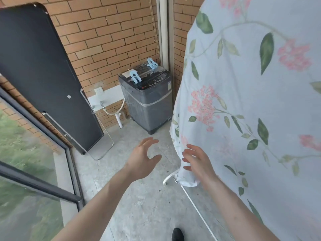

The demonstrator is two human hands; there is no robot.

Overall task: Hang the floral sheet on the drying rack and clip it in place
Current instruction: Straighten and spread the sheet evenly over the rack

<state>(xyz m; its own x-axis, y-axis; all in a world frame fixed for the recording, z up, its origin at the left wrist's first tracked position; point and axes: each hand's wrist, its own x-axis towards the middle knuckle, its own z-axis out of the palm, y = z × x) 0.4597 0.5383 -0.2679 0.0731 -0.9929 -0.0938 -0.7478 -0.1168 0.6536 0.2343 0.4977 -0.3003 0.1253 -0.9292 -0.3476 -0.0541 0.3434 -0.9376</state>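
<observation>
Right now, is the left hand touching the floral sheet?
Apart. The head view shows bare concrete floor between the left hand, open with fingers spread, and the floral sheet's hanging edge. The right hand is the one by the sheet.

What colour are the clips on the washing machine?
Light blue clips, seen in the head view on the grey washing machine.

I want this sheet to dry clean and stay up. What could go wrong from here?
1. The pale blue floral sheet is draped but unclipped; the light blue plastic clips lie on the grey washing machine, and both the left hand and right hand are empty, so it may slip.
2. Its lower corner hangs low near the white metal rack foot and the grey concrete floor, so it may pick up dirt.
</observation>
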